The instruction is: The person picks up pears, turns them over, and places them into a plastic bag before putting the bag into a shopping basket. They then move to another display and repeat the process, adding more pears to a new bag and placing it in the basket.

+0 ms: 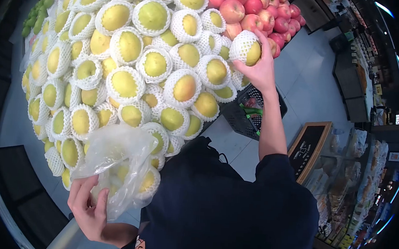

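Pear (250, 48): a yellow-green, rounded fruit sleeved in a white foam net with a diamond mesh. It sits at about 1 o'clock in the view, on the edge of the pile (134, 69) where the pears meet the apples (258, 8). The right hand (259, 68) grips it from below and from the side. The fingers wrap the net and one fingertip lies over the top.

The left hand (87, 207) is at 7 o'clock, palm turned up. Its fingers are curled shut on the edge of a bag (114, 158) of thin, clear, crinkled plastic film that puffs up towards 12 o'clock from the hand. Netted pears show through the film, though I cannot tell whether they lie inside it or behind it.

The pile fills the view from 9 to 12 o'clock. It is a heaped dome of smooth yellow-green pears, each in the same spongy white net and packed touching one another. The apples at 12 to 1 o'clock are glossy, red and bare. At 11 o'clock, at the far edge, lie small green fruit (36, 16). Below the right forearm, at 3 o'clock from the pile, a black plastic lattice basket (243, 120) with green handles stands on the grey floor (304, 85). A black board with a wooden frame (309, 148) stands at 4 o'clock.
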The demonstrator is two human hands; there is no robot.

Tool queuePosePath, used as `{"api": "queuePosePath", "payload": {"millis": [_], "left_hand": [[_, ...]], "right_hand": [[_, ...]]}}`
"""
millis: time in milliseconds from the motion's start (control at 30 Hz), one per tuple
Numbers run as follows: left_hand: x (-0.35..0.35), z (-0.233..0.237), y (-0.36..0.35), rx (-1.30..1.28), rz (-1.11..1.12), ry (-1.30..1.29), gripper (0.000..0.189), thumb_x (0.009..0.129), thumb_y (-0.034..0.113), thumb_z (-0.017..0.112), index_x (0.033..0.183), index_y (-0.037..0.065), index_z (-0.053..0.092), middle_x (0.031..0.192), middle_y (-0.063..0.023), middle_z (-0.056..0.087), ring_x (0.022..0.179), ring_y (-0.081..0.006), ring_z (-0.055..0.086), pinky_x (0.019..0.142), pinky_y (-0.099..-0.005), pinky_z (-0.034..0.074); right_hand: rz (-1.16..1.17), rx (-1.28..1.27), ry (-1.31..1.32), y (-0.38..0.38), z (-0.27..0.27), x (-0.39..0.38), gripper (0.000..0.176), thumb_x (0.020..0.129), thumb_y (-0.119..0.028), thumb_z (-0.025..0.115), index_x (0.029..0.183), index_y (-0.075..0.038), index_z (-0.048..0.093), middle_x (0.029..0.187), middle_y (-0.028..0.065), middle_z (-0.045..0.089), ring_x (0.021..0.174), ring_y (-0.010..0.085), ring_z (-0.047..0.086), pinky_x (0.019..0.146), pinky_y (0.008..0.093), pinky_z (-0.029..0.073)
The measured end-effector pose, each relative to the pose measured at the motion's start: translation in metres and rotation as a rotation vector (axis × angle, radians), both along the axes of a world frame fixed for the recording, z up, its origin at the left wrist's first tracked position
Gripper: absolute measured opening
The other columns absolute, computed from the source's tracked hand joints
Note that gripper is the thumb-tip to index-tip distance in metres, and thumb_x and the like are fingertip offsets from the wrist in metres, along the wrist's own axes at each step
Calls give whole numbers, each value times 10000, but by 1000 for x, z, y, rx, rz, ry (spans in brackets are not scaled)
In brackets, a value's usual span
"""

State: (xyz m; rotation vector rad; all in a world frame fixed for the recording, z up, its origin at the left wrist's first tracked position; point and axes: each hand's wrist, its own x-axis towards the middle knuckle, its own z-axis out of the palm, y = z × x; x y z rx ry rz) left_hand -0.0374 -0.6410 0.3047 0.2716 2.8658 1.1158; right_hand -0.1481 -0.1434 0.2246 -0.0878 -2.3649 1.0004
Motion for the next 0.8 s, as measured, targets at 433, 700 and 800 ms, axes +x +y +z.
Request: {"api": "queuePosePath", "payload": {"millis": [433, 700, 800], "left_hand": [[-3, -1, 11, 28, -21, 254, 496, 708, 124, 806, 1178, 25, 684, 1025, -99, 599, 676, -132, 462, 529, -255, 331], [-3, -2, 7, 103, -115, 430, 335, 735, 85, 754, 1046, -13, 676, 936, -146, 606, 810, -282, 549, 697, -365, 440], [-3, -2, 8, 137, -113, 405, 321, 730, 72, 747, 1027, -22, 670, 909, -152, 605, 810, -303, 554, 752, -393, 444]], "right_hand": [[128, 325, -326, 19, -32, -14, 878, 639, -88, 763, 1451, -70, 430, 1450, 173, 469, 1376, 347, 423, 1150, 417, 343], [95, 277, -406, 20, -19, -11, 1007, 620, -152, 827, 1505, -54, 356, 1528, 219, 378, 1437, 362, 357, 1191, 401, 308], [122, 130, -375, 33, -25, -12, 1064, 614, -190, 855, 1525, -47, 325, 1530, 231, 372, 1443, 345, 356, 1193, 397, 302]]}}
